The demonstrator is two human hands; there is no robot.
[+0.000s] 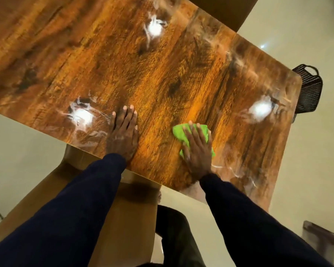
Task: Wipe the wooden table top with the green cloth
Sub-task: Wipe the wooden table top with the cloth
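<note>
Right hand (pixel 196 151) lies flat, fingers straight and slightly spread, pressing the green cloth (pixel 177 132) onto the wooden table top (pixel 162 74) near its close edge. Left hand (pixel 123 132) rests palm-down on bare wood nearby, fingers straight, holding nothing. Pale smears streak the glossy surface. A dark basket (pixel 308 89) stands beyond the table's right end.

Cloth (pixel 178 132) on the bench (pixel 162 74) near its front edge, under the right hand (pixel 197 149); left hand (pixel 124 132) on the bench too; basket (pixel 309 89) beyond the bench's right end.
</note>
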